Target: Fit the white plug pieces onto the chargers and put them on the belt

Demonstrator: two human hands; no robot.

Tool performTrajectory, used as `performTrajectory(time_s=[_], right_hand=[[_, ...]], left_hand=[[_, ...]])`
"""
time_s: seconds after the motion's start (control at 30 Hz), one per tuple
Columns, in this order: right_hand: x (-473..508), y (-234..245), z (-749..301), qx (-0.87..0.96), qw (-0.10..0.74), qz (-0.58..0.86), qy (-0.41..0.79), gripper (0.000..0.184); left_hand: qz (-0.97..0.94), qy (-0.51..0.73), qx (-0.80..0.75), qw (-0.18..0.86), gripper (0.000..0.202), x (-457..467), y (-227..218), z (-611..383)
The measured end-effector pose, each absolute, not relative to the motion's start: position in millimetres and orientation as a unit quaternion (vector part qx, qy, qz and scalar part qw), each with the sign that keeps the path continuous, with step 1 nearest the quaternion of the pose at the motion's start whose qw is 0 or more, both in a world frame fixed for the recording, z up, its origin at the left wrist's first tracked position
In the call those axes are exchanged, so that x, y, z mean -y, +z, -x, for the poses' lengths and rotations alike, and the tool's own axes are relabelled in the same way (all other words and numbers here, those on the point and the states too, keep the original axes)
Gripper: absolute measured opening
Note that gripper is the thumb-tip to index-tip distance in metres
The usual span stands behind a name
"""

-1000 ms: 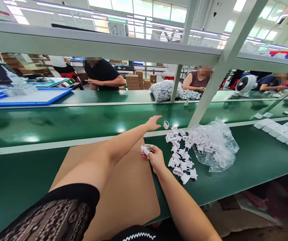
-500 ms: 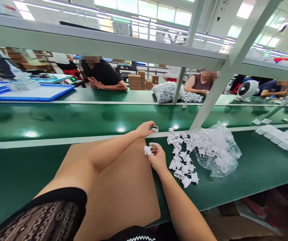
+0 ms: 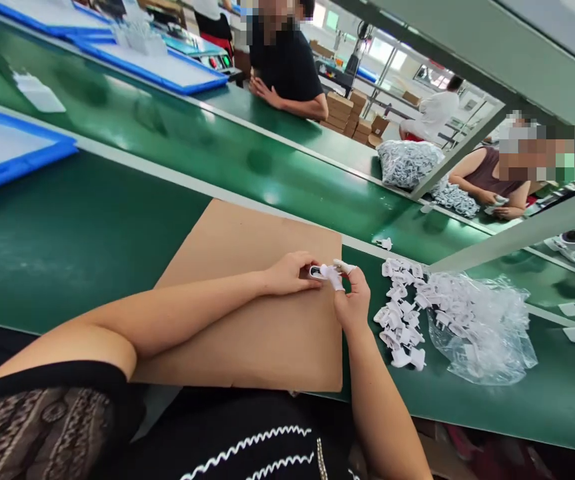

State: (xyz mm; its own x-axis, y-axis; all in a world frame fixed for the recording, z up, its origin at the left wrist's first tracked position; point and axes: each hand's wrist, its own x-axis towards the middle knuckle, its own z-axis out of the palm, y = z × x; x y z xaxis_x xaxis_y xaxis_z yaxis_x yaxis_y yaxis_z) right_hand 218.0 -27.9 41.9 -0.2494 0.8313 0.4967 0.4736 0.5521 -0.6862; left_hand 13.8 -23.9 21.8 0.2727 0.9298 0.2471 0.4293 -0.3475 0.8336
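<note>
Both hands meet right over the far right corner of the brown cardboard sheet (image 3: 247, 293). The left hand (image 3: 287, 273) has its fingers pinched shut around a small white housing (image 3: 316, 271) with a dark oval slot showing on its face. The right hand (image 3: 350, 300) is closed too, thumb and fingertips — wearing white finger cots — gripping a little white plug piece (image 3: 328, 273) that's pressed up against the housing. The two parts are touching; can't tell how far one sits into the other.

Just to the right of the right hand there's a loose heap of white plug parts (image 3: 400, 313) lying on the green bench (image 3: 67, 240), and it runs straight into a crumpled clear plastic bag (image 3: 482, 327) with more of the same inside. One stray part (image 3: 385, 243) sits near the rail behind the heap.

Further out — blue-edged trays (image 3: 12, 150) on the left, and across the belt a person in a black shirt (image 3: 287, 63) leaning on the far bench, plus another seated person (image 3: 492, 180) beside a big bag of white parts (image 3: 407, 163).
</note>
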Motion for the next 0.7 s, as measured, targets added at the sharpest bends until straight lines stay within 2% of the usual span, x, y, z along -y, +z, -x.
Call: performTrajectory(time_s=[0.17, 0.5, 0.7], right_hand=[[27.9, 42.1, -210.7, 0.827, 0.376, 0.402, 0.117, 0.037], [17.7, 49.8, -208.7, 0.878, 0.291, 0.373, 0.073, 0.040], [18.3, 50.0, -207.4, 0.867, 0.322, 0.379, 0.044, 0.043]], left_hand=[[-0.725, 0.405, -0.437, 0.344, 0.030, 16.2, 14.0, -11.4], [-0.714, 0.410, -0.430, 0.369, 0.028, 17.8, 15.2, -9.0], [-0.723, 0.402, -0.429, 0.362, 0.026, 15.2, 14.8, -7.1]])
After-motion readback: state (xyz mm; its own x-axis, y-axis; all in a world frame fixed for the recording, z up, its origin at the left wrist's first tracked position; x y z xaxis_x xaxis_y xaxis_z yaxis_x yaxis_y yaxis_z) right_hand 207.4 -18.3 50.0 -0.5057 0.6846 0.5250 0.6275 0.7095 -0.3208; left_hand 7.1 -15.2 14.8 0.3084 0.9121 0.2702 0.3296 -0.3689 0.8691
